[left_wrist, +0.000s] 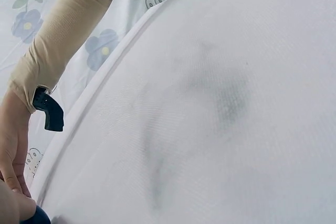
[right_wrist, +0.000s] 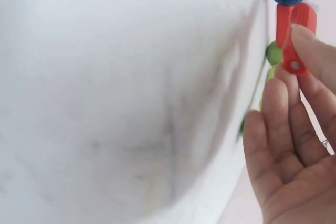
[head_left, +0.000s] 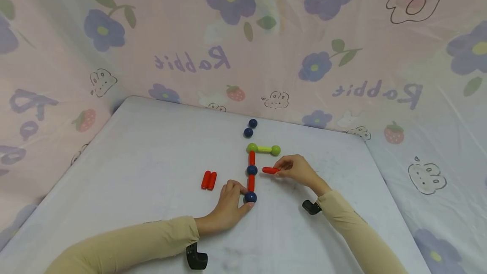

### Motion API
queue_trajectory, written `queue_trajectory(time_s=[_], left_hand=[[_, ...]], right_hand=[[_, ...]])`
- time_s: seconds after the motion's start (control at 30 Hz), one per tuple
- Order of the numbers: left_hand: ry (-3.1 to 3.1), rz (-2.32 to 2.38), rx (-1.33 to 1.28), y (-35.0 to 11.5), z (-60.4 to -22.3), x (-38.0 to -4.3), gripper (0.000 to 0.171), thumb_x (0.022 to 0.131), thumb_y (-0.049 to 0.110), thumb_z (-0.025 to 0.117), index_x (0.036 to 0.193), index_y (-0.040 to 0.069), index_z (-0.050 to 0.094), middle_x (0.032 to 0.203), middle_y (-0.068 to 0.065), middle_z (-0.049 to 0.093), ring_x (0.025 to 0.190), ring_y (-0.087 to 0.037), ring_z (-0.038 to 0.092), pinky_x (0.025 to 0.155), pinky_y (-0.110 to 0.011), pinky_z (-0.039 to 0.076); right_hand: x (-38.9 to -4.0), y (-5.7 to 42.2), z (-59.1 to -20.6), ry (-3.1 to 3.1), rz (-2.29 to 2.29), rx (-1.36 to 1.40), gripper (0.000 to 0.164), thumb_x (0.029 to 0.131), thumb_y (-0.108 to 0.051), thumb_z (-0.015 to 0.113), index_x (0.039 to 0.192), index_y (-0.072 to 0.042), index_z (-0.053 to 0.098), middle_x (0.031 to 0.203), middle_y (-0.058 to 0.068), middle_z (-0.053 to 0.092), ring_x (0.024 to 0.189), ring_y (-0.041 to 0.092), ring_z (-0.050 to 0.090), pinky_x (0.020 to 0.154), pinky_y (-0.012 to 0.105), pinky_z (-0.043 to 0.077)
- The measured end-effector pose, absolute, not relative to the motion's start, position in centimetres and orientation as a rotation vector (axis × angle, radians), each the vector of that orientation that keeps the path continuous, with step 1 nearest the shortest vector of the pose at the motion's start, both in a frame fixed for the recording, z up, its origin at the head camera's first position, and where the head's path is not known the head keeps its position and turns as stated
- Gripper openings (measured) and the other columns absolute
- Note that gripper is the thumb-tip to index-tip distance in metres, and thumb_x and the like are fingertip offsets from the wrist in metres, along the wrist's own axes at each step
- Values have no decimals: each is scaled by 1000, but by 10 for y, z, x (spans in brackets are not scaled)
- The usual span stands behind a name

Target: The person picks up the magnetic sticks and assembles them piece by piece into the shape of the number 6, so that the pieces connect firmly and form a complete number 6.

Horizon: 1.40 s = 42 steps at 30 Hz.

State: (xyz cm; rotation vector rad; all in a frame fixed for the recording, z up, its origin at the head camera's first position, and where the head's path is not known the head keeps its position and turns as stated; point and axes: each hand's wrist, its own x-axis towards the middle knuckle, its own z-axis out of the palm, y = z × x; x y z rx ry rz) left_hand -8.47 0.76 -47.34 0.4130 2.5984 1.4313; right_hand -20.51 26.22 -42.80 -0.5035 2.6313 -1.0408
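Near the middle of the white surface (head_left: 144, 160), right hand (head_left: 298, 170) pinches a short red plastic-looking rod (head_left: 269, 170), thumb against fingers, free end likely kept toward the glossy dark-blue middle ball (head_left: 252, 170), just apart. Left hand (head_left: 224, 210) has thumb and forefinger closed round the dark-blue near ball (head_left: 250, 198), apparently steadying it. Two red linking rods (head_left: 251, 183) run toward the far edge to a lime-green ball-and-rod piece (head_left: 264, 149); two dark-blue spare balls (head_left: 248, 132) sit beyond. Toward the left edge, two red spare rods (head_left: 206, 179) lie paired, probably for easy reach.
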Motion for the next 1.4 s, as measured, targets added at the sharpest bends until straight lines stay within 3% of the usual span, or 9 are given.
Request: queue_trajectory(time_s=[0.3,1.4], left_hand=[[2598,1436,404,8,-471,-84,34,92,25,70,115,3,55,124,-12,45,112,-22,41,90,-36,43],[2597,1456,396,8,-476,-84,32,93,26,69,114,6,55,123,-9,45,112,-19,41,92,-35,42]], right_hand=[[-204,259,-439,2677,-1016,-515,18,77,-15,84,93,-12,75,82,2,70,72,9,60,67,20,50],[-206,249,-440,2626,-1033,-500,19,77,-15,84,94,-12,75,82,3,70,73,14,62,66,24,52]])
